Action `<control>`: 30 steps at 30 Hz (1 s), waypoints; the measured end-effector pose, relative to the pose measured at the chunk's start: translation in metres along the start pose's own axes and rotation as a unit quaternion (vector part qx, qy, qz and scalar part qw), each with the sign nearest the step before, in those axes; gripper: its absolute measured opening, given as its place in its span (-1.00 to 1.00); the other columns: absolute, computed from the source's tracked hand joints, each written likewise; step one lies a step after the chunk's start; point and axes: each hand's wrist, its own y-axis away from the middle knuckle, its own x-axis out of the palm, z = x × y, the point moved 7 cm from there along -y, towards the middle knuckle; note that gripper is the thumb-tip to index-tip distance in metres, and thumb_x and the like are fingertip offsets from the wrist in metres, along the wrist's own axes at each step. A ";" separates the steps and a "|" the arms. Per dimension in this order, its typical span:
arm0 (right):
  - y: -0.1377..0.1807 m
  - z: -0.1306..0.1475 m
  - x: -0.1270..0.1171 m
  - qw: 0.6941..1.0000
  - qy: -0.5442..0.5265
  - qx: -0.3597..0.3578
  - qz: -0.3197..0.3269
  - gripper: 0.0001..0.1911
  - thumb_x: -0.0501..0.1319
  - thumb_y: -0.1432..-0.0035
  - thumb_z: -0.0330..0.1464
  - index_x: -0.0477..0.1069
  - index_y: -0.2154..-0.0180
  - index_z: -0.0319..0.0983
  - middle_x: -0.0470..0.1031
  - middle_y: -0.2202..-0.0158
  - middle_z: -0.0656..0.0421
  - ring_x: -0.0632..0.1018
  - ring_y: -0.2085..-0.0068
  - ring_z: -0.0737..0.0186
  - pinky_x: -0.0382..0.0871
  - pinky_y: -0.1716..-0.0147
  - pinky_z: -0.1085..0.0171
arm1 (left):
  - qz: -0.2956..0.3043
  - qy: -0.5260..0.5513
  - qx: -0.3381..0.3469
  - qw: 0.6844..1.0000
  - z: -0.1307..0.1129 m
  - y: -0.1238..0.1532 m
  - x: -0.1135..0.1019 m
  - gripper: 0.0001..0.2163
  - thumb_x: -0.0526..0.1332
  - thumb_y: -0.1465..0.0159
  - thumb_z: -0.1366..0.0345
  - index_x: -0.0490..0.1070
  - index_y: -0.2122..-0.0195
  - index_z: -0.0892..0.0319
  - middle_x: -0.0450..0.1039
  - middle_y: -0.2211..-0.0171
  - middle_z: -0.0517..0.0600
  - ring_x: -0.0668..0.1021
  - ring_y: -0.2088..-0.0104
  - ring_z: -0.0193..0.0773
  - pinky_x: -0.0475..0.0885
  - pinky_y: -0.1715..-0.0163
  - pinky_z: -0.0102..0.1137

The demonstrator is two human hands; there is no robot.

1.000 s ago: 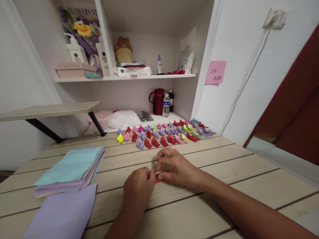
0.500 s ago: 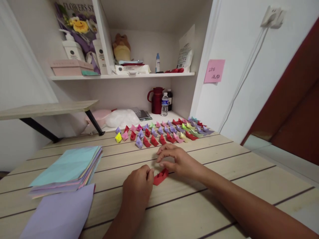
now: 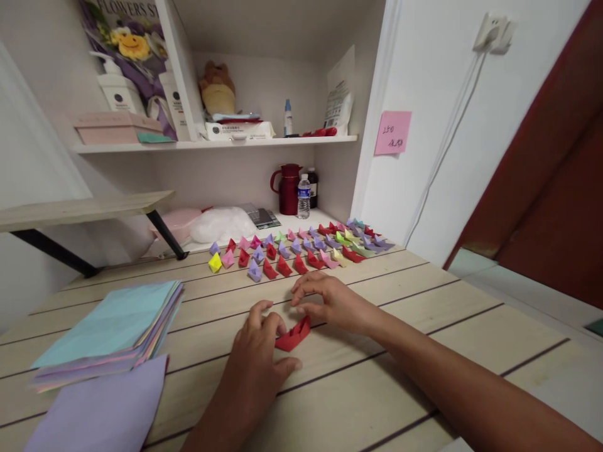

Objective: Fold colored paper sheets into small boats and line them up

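Note:
A red paper boat (image 3: 294,336) rests on the slatted wooden table (image 3: 358,383) between my two hands. My left hand (image 3: 259,342) is at its left end, thumb and fingers spread apart around that end; whether a fingertip touches the paper is hard to tell. On the other side, my right hand (image 3: 327,301) hovers just above and behind the boat's right end, fingers loosely curved and apart, with nothing in them. Beyond the hands stand rows of small folded paper boats (image 3: 300,263) in red, purple, pink, yellow and green.
At the left lies a stack of coloured paper sheets (image 3: 113,320), with a purple sheet (image 3: 98,402) in front. A small raised shelf (image 3: 85,210) stands behind them. Along the back are a plastic bag (image 3: 221,225), a dark red jug (image 3: 289,191) and a water bottle (image 3: 304,198).
My left hand has opened from a closed pose, its fingers and thumb now spread by the boat. My right hand keeps nearly the same pose. The whole view has shifted slightly.

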 end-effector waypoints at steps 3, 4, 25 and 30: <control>0.001 -0.001 0.005 1.000 -0.001 -0.008 0.019 -0.87 0.36 -0.10 -0.47 0.58 0.28 -0.16 0.55 0.15 0.15 0.51 0.03 0.14 0.33 -0.04 0.17 | -0.002 -0.023 0.017 1.000 -0.004 0.000 0.000 -0.80 0.33 -0.01 0.47 0.34 0.41 0.09 0.27 -0.12 0.11 0.44 -0.13 0.00 0.37 0.00 -0.15; 0.002 -0.001 0.006 1.000 -0.001 -0.009 0.025 -0.87 0.37 -0.09 -0.47 0.59 0.27 -0.16 0.55 0.15 0.15 0.51 0.03 0.14 0.34 -0.03 0.17 | -0.007 -0.032 0.026 0.999 -0.005 0.000 0.000 -0.82 0.30 -0.04 0.49 0.34 0.41 0.10 0.28 -0.11 0.10 0.46 -0.10 -0.03 0.37 0.01 -0.18; 0.004 0.008 0.016 0.995 0.011 -0.040 0.090 -0.89 0.37 -0.08 -0.50 0.59 0.33 -0.20 0.54 0.12 0.09 0.51 -0.02 0.14 0.35 -0.01 0.19 | -0.072 -0.168 0.134 0.974 -0.027 0.009 -0.008 -0.84 0.23 -0.20 0.55 0.42 0.42 0.12 0.44 -0.03 0.05 0.55 0.08 -0.15 0.37 0.10 -0.19; 0.003 0.006 0.018 0.995 0.031 -0.046 0.088 -0.92 0.33 -0.12 -0.51 0.58 0.35 -0.22 0.56 0.14 0.09 0.54 0.02 0.17 0.37 0.01 0.23 | -0.066 -0.160 0.143 0.975 -0.032 0.011 -0.007 -0.83 0.24 -0.21 0.55 0.41 0.43 0.13 0.43 -0.05 0.04 0.54 0.07 -0.16 0.33 0.05 -0.16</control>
